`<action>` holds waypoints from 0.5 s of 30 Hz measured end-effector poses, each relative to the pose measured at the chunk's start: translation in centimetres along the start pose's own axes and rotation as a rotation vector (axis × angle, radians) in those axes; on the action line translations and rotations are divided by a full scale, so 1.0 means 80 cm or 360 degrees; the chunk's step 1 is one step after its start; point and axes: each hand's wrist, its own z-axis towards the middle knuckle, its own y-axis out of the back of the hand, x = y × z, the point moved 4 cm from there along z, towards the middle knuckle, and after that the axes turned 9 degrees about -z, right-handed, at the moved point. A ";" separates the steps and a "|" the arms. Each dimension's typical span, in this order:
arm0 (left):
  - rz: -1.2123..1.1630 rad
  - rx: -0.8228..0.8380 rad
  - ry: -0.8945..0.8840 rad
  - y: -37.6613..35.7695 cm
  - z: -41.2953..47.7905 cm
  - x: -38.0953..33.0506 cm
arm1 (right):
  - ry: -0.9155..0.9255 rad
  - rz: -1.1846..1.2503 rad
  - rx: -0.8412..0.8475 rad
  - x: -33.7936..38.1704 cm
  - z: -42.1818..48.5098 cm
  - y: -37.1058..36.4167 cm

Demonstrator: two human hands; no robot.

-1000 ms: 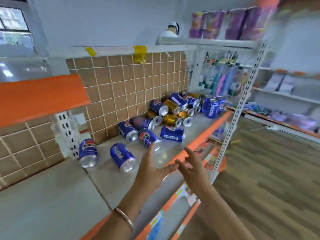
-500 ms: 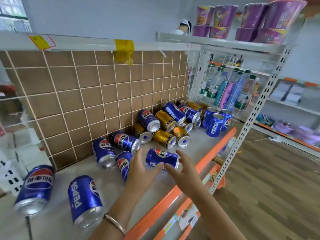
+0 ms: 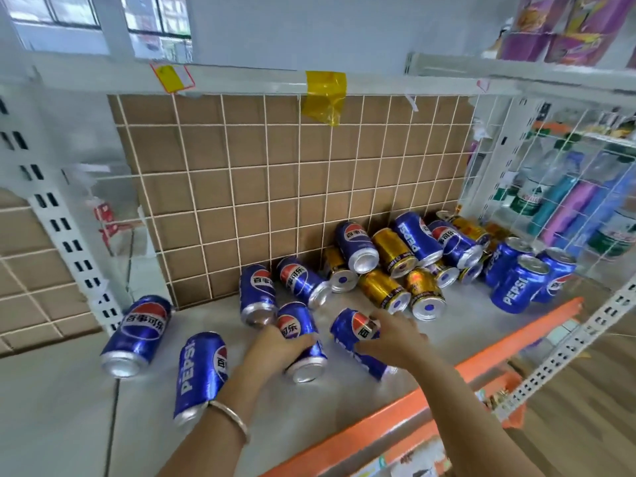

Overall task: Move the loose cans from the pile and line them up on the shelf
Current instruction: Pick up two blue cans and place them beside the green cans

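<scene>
Several blue Pepsi cans and gold cans lie scattered on the grey shelf (image 3: 344, 404). My left hand (image 3: 275, 346) grips a lying blue can (image 3: 301, 333) near the shelf's middle. My right hand (image 3: 392, 339) grips a second lying blue can (image 3: 351, 330) just to its right. A heap of blue and gold cans (image 3: 395, 259) is piled against the brown grid back panel at the right. Three blue cans (image 3: 523, 284) stand upright at the far right. Two more blue cans (image 3: 203, 370) lie at the left.
An orange lip (image 3: 413, 411) runs along the shelf's front edge. A white perforated upright (image 3: 568, 342) stands at the right front and another (image 3: 69, 242) at the left. Behind a wire divider (image 3: 537, 201) stand bottles. Purple packs (image 3: 564, 25) sit on the shelf above.
The view has moved closer to the shelf. Both hands have reached forward and down from open above the cans and closed round two lying blue cans.
</scene>
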 end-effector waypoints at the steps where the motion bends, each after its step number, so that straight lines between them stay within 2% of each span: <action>1: -0.0010 -0.0019 0.0037 0.004 0.005 -0.001 | -0.0011 0.0126 0.0087 -0.001 0.006 0.001; 4: -0.0045 -0.0018 0.0153 0.006 0.012 -0.005 | -0.0009 0.0489 0.0405 0.000 0.015 -0.011; 7: -0.0029 0.0007 0.0215 -0.007 0.011 -0.006 | 0.0006 0.0727 0.0504 0.001 0.012 -0.027; 9: -0.0345 0.0049 0.0241 -0.017 0.012 0.001 | -0.0002 0.0874 0.0484 0.000 0.010 -0.034; 12: -0.1086 0.0202 0.0376 -0.025 -0.001 0.007 | -0.0027 0.1003 0.0438 -0.006 0.012 -0.040; 13: -0.1215 0.0233 0.0386 -0.027 -0.005 0.008 | -0.0039 0.1072 0.0415 -0.008 0.013 -0.041; 15: -0.1241 0.0239 0.0360 -0.034 -0.012 0.007 | -0.0061 0.1257 0.0388 -0.010 0.010 -0.044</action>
